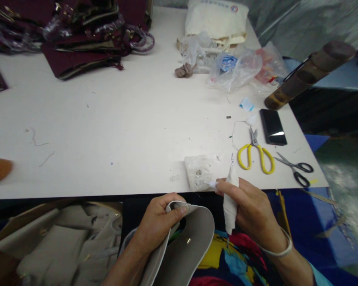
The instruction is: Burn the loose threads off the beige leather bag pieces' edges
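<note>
My left hand (162, 218) is closed on the upper edge of a grey bag (193, 234), with the thumb on its inner side. The bag hangs open below the table edge and has a small gold-coloured metal fitting inside its flap. My right hand (253, 208) is closed around a thin tool wrapped in white (231, 202), its narrow metal tip pointing up and away. At its fingertips a small white scrap (214, 184) touches a stained whitish pad (197, 172) at the table's edge. Whether the fingers pinch that scrap I cannot tell.
Yellow-handled scissors (255, 155), black-handled scissors (296, 169) and a phone (273, 127) lie at right. A dark bottle (310, 75) stands behind them. Plastic bags (235, 69) and maroon handbags (80, 59) are at the back. Grey bags (59, 242) fill a box at lower left.
</note>
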`<state>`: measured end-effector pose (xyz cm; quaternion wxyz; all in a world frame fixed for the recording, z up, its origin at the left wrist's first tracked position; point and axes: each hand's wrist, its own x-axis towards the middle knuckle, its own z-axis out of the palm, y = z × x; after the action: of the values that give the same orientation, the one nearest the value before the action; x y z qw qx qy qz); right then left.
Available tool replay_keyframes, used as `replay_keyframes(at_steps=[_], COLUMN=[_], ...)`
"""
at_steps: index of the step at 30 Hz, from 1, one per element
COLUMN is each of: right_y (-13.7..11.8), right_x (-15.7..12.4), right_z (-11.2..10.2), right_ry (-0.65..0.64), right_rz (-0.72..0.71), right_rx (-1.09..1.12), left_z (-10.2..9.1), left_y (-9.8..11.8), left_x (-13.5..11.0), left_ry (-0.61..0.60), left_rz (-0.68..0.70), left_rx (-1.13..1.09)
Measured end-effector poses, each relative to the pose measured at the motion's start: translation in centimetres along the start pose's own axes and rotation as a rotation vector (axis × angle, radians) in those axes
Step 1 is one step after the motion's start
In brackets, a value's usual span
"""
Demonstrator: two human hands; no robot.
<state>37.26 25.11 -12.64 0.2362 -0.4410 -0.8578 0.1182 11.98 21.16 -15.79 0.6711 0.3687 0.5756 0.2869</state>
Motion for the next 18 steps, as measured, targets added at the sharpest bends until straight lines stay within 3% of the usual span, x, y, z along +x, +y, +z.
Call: replay_keyframes(at_steps=[18], right_y=[0.06], right_x=[0.42], right_z=[-0.42], right_ry=[-0.01], right_rz=[-0.028], right_rx=[-0.026], left_z=[0.07], left_y=[0.51], left_x=[-0.21], left_ry=[-0.007], left_rz=[-0.013], left_rx=[-0.021])
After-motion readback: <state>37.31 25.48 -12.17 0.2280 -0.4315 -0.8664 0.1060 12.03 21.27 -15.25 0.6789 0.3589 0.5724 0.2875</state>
